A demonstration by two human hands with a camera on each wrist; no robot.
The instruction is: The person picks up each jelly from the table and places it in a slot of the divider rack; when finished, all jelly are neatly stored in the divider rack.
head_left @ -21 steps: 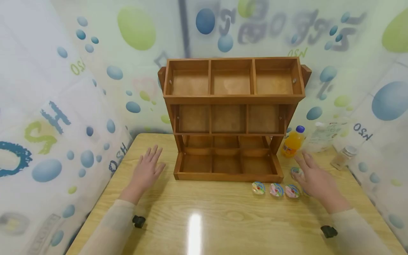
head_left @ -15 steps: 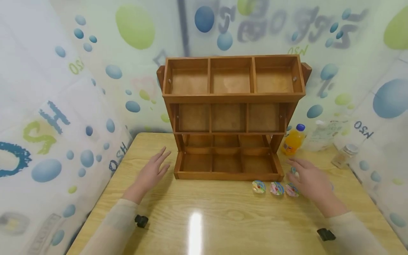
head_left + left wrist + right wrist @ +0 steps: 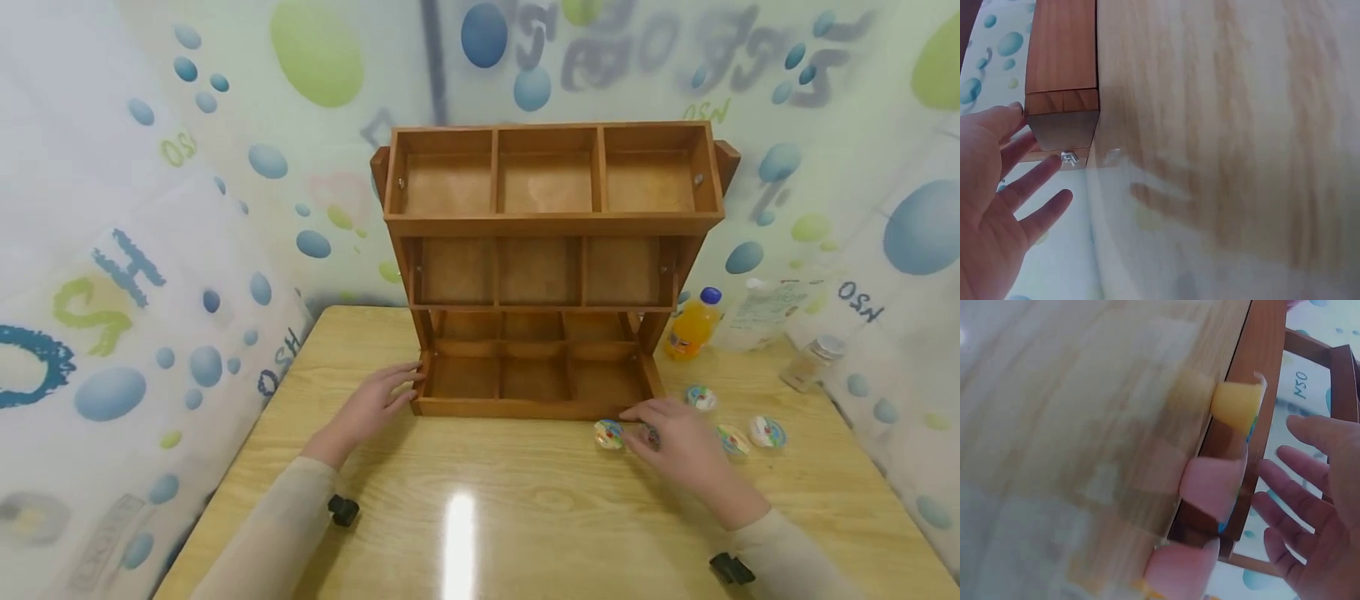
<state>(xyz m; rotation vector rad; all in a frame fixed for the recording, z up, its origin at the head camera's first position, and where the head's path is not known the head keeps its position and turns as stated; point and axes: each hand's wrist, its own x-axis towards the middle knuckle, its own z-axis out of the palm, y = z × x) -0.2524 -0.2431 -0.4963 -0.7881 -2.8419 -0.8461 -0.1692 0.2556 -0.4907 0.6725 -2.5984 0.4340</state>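
A brown wooden three-tier rack (image 3: 551, 225) with divided compartments stands on the table. My left hand (image 3: 367, 412) is at the left end of its bottom tray; in the left wrist view the fingertips (image 3: 1015, 107) meet the tray's corner, the other fingers loosely extended. My right hand (image 3: 682, 446) hovers over small jelly cups in front of the rack, partly hiding them. In the right wrist view a yellow cup (image 3: 1235, 405) and two pink cups (image 3: 1212, 487) stand in a row, with the relaxed fingers beside them and nothing gripped.
More jelly cups (image 3: 767, 432) sit right of the right hand. Behind them stand an orange drink bottle (image 3: 692, 329) with a blue cap, a clear printed pouch (image 3: 761, 315) and a lidded jar (image 3: 812, 364). Patterned walls border the wooden table (image 3: 525, 517).
My right hand has moved left from the right-hand cups to above the cups by the rack's front. My left hand has moved right to the tray's left end.
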